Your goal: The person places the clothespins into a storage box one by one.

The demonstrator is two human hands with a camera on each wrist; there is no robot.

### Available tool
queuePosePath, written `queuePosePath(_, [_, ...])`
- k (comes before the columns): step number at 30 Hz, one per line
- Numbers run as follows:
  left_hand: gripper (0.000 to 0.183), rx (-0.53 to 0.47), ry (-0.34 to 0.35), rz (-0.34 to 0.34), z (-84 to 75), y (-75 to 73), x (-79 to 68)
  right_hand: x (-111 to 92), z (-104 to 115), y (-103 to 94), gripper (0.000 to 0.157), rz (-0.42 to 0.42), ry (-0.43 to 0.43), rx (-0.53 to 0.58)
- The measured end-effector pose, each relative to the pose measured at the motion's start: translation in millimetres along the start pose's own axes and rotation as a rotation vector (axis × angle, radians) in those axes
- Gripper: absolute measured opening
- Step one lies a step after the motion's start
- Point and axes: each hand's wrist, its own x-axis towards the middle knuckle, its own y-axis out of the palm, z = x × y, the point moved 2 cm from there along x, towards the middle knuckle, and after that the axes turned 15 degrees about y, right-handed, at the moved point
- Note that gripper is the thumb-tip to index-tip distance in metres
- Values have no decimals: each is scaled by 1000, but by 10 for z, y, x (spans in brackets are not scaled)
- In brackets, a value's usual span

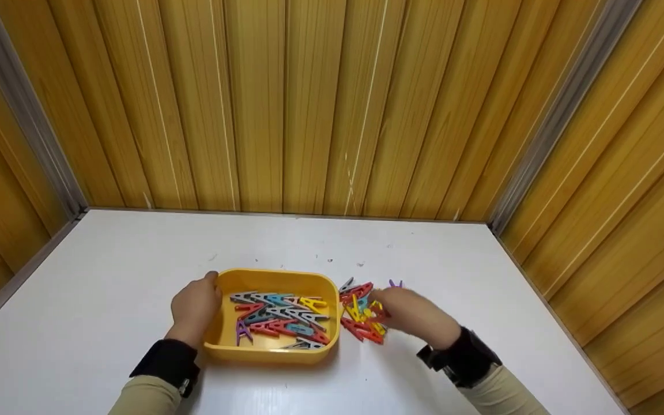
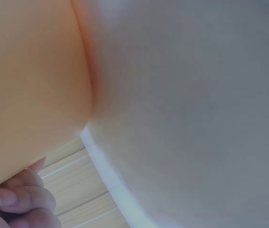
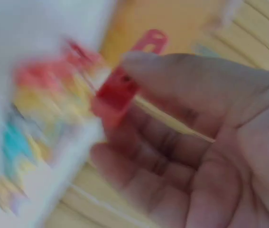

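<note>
My left hand grips the left rim of a yellow plastic basin; its curled fingers show at the rim in the left wrist view. Inside the basin lie several clothespins in grey, red, blue, yellow and purple. My right hand is just right of the basin, above a loose pile of clothespins. Between its thumb and forefinger it pinches a red clothespin, raised off the pile in the right wrist view. The pile behind is blurred there.
The white tabletop carries the basin and the pile, with small dark marks farther back. Wood-patterned panels stand at the back and on both sides. A purple clothespin lies behind my right hand.
</note>
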Motion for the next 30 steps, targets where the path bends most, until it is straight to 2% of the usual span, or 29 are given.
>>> queuePosePath(2, [39, -1, 0, -4, 4, -9, 11, 53, 49, -210, 27, -31, 29, -13])
queuePosePath(4, [39, 1, -4, -8, 6, -13, 12, 157, 170, -391, 31, -24, 43, -13])
queuePosePath(7, [38, -1, -6, -9, 8, 3, 7, 358, 469, -554, 36, 36, 5, -5])
queuePosePath(9, [38, -5, -7, -4, -5, 19, 6, 488, 718, -568, 37, 98, -39, -9])
queuePosePath(11, [38, -9, -9, 1, -21, 38, 12, 600, 976, -502, 36, 160, -93, -45])
queuePosePath(14, [37, -8, -15, 4, -46, 60, 21, 735, 1333, -288, 32, 253, -154, -139])
queuePosePath(18, [38, -6, -13, 13, -89, 86, 39, 829, 1630, 51, 20, 302, -204, -295])
queuePosePath(22, [37, -11, 4, 3, -126, 86, 46, 834, 1739, 278, 18, 289, -232, -439])
queuePosePath(26, [37, -12, 15, -27, -156, 62, 48, 801, 1703, 385, 11, 290, -198, -445])
queuePosePath(30, [36, -17, 8, -35, -164, 58, 44, 735, 1615, 443, 13, 228, -184, -434])
